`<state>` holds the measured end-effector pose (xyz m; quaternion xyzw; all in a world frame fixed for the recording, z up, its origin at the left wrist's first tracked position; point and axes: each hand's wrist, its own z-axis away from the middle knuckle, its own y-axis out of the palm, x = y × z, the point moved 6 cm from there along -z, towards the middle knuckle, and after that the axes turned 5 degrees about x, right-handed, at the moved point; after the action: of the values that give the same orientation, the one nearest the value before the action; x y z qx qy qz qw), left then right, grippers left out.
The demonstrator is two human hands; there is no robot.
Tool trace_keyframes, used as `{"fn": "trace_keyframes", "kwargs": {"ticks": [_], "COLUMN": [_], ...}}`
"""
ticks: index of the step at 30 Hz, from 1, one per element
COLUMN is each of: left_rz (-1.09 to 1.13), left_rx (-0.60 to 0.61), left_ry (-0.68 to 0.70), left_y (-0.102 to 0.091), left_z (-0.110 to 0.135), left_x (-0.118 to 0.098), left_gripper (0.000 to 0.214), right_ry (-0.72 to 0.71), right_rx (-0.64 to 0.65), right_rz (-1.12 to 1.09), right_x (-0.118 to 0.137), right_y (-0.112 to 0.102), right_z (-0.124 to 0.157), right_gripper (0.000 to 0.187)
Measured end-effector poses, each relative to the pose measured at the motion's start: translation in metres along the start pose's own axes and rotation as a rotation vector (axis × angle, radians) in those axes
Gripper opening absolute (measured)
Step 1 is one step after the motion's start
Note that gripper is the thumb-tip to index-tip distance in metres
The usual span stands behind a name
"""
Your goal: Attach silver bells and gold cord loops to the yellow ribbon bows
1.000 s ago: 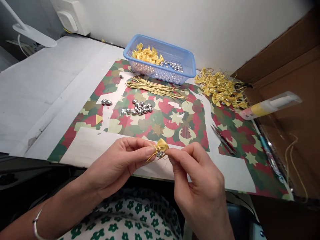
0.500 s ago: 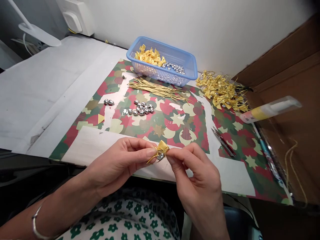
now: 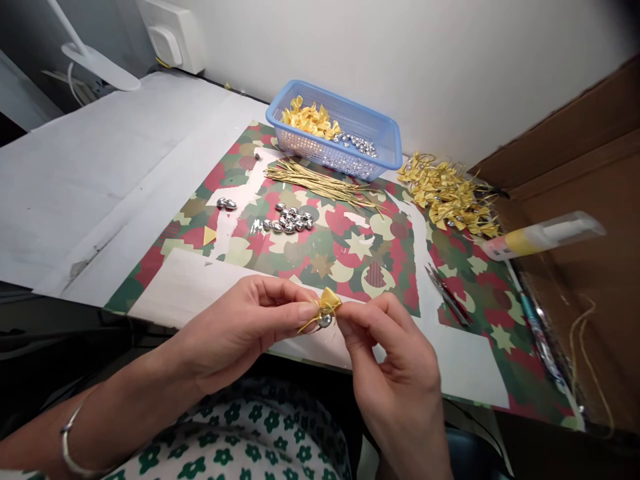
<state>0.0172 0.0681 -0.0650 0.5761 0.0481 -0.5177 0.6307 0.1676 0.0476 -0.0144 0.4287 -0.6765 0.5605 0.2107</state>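
Observation:
Between my two hands is a yellow ribbon bow (image 3: 330, 297) with a silver bell-like bead (image 3: 325, 321) and thin gold cord around its middle. My left hand (image 3: 255, 320) pinches its left side between thumb and fingertips, a cord end sticking out below the thumb. On the other side, my right hand (image 3: 400, 360) has thumb and forefinger pressed together at the bow's right edge, by the cord. Beyond my hands lie loose silver beads (image 3: 290, 220) in a cluster, and a bundle of gold cords (image 3: 320, 183) behind them.
A blue basket (image 3: 395, 143) at the back holds yellow bows and silver beads. Finished-looking bows with cords form a pile (image 3: 445, 193) at right. Tweezers (image 3: 450, 297), a glue bottle (image 3: 545, 237) and a cardboard box wall (image 3: 565, 167) stand or lie on the right.
The view has shifted slightly. The bow has turned a little in my fingers, so the silver bead shows more fully below it. Both hands keep their pinch.

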Motion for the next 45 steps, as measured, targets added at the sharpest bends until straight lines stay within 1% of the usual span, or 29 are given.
{"fn": "trace_keyframes", "kwargs": {"ticks": [3,9,14,18,24,27,31,38,42,45], "left_rz": [-0.006,0.026,0.041,0.063,0.057,0.045,0.019,-0.026,-0.020,-0.012], "left_rx": [0.000,0.044,0.074,0.091,0.117,0.112,0.091,0.071,0.065,0.071], "left_ry": [0.009,-0.020,-0.022,-0.039,-0.038,-0.040,-0.017,-0.005,-0.010,-0.012], "left_y": [0.000,0.001,0.004,0.005,0.004,0.003,0.005,0.005,0.004,0.005], "left_z": [0.000,0.001,0.000,-0.001,-0.001,-0.001,0.000,0.001,0.001,0.001], "left_x": [0.000,0.003,0.003,0.003,0.004,0.004,0.003,0.002,0.001,0.000], "left_gripper": [0.008,0.008,0.010,0.013,0.013,0.012,0.014,0.016,0.014,0.014], "right_ry": [0.005,0.012,0.001,0.038,0.046,0.044,0.077,0.090,0.110,0.099], "right_rx": [0.007,0.028,0.051,0.067,0.065,0.073,0.068,0.080,0.096,0.108], "right_rz": [-0.013,-0.031,-0.081,-0.117,-0.159,-0.169,-0.183,-0.233,-0.254,-0.269], "right_x": [0.000,-0.003,-0.004,-0.009,-0.009,-0.008,-0.009,-0.012,-0.015,-0.016], "right_y": [0.001,-0.001,-0.001,0.001,0.002,0.003,0.004,0.005,0.005,0.006], "right_z": [0.000,-0.001,0.000,0.002,0.001,0.000,0.002,0.003,0.004,0.004], "right_gripper": [0.026,0.026,0.030,0.031,0.028,0.025,0.023,0.026,0.027,0.030]}}
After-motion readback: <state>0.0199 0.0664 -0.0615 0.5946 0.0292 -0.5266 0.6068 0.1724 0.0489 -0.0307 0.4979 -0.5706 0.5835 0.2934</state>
